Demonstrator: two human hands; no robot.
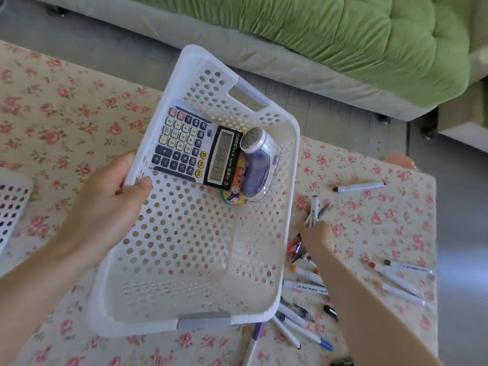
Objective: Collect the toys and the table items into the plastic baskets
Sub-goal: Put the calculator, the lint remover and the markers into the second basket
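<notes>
Left hand (105, 204) grips the white basket (184, 260) by its 9 o'clock rim, thumb inside, basket tilted above the flowered tablecloth (66, 114). Inside, piled toward the basket's 1 o'clock corner: calculator (196, 147), lint shaver (257, 162) just beside it at 3 o'clock, a round cartoon tin (235, 194) partly under both. Right hand (315, 233), at 3 o'clock of the basket, is closed on a few pens (314, 210). More pens (303, 286) scattered on the cloth from 3 to 5 o'clock. Second basket (13, 204) at the 9 o'clock frame edge.
</notes>
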